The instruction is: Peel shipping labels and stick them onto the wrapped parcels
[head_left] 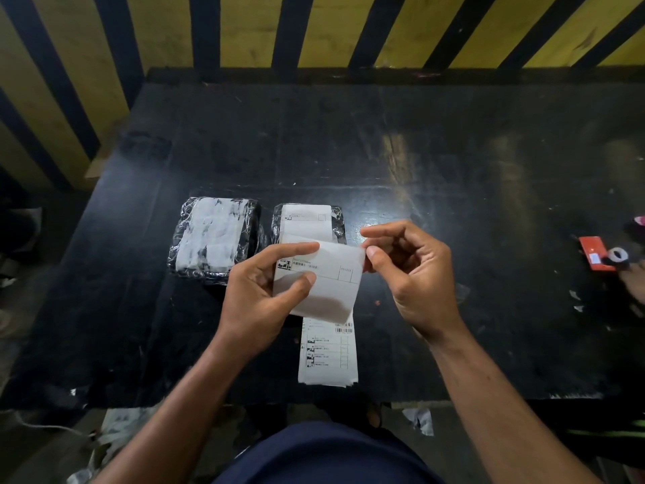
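Observation:
My left hand [265, 288] holds a white shipping label [328, 277] by its left edge, thumb on its face. My right hand [408, 270] pinches the label's upper right corner between thumb and forefinger. Behind the label lie two black wrapped parcels on the black table [453, 176]: the left parcel [213, 239] shows a smeared white patch on top, the right parcel [309, 223] carries a printed white label. A stack of printed labels [328, 354] lies on the table below my hands, near the front edge.
A red card-like object [593, 258] and a small roll [617, 255] lie at the table's right edge, beside another person's hand. Paper scraps litter the floor under the front edge. A yellow and black striped wall stands behind the table.

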`<act>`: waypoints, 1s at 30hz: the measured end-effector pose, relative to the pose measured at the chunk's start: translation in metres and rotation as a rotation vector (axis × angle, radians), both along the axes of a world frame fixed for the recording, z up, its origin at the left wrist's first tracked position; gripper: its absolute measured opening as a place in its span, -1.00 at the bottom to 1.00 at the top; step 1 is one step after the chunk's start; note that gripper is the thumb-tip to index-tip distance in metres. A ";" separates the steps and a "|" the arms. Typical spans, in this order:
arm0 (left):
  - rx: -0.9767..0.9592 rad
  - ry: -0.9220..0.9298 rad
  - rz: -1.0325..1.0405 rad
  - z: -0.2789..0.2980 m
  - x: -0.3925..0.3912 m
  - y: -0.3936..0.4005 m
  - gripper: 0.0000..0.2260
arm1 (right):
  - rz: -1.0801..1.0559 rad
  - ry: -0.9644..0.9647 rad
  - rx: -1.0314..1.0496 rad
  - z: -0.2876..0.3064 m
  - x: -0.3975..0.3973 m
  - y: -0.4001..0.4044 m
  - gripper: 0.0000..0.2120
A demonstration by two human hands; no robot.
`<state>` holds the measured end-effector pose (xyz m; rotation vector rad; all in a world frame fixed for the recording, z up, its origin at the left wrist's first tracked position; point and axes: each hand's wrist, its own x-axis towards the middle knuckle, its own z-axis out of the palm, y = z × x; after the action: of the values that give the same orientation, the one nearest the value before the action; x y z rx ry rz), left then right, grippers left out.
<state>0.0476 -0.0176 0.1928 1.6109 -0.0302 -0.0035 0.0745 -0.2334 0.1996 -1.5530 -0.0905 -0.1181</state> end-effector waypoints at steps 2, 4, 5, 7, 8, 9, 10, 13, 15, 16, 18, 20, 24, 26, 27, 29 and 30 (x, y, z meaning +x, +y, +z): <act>0.013 0.005 -0.005 0.000 0.000 0.001 -0.69 | 0.010 -0.004 -0.011 -0.001 0.000 0.000 -0.82; 0.031 0.009 -0.009 0.000 0.000 0.002 -0.70 | 0.026 0.003 -0.009 -0.001 0.000 -0.001 -0.82; 0.035 0.010 -0.009 -0.001 0.000 0.003 -0.70 | 0.033 0.010 0.000 -0.001 0.000 -0.001 -0.82; 0.035 0.014 -0.008 0.000 0.000 0.003 -0.70 | 0.046 0.023 0.021 0.000 0.000 -0.002 -0.80; 0.034 0.016 -0.010 0.000 0.000 0.002 -0.71 | 0.054 0.027 0.029 0.000 -0.001 -0.002 -0.80; 0.037 0.019 -0.013 0.000 0.001 0.002 -0.71 | 0.064 0.033 0.038 0.000 -0.001 -0.002 -0.79; 0.043 0.021 -0.018 0.000 0.001 0.002 -0.71 | 0.073 0.041 0.046 0.000 -0.001 -0.002 -0.78; 0.047 0.032 -0.030 -0.001 0.002 0.003 -0.72 | 0.098 0.063 0.050 -0.001 -0.001 -0.004 -0.76; 0.052 0.036 -0.040 -0.001 0.002 0.003 -0.72 | 0.111 0.068 0.045 -0.001 -0.002 -0.005 -0.75; 0.059 0.035 -0.045 -0.001 0.002 0.003 -0.72 | 0.115 0.074 0.046 -0.001 -0.002 -0.005 -0.74; 0.067 0.032 -0.056 -0.002 0.004 0.003 -0.72 | 0.117 0.088 0.060 -0.002 -0.003 -0.005 -0.74; 0.068 0.028 -0.068 -0.004 0.005 0.003 -0.72 | 0.116 0.102 0.080 -0.003 -0.003 -0.005 -0.74; 0.227 -0.050 -0.004 -0.013 0.007 0.001 -0.67 | 0.123 0.135 0.113 -0.005 -0.005 -0.002 -0.76; 0.337 -0.088 0.035 -0.014 0.006 -0.001 -0.64 | 0.127 0.141 0.109 -0.006 -0.005 0.000 -0.77; 0.331 -0.092 0.022 -0.014 0.005 -0.004 -0.63 | 0.130 0.144 0.108 -0.007 -0.006 0.001 -0.77; 0.256 -0.078 -0.034 -0.015 0.002 -0.010 -0.62 | 0.136 0.153 0.104 -0.009 -0.007 0.004 -0.78; 0.214 -0.067 -0.055 -0.016 0.001 -0.014 -0.61 | 0.136 0.158 0.099 -0.011 -0.007 0.005 -0.78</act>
<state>0.0484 -0.0312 0.1771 1.8233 -0.1296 0.0048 0.0676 -0.2287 0.1886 -1.4474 -0.0646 0.1063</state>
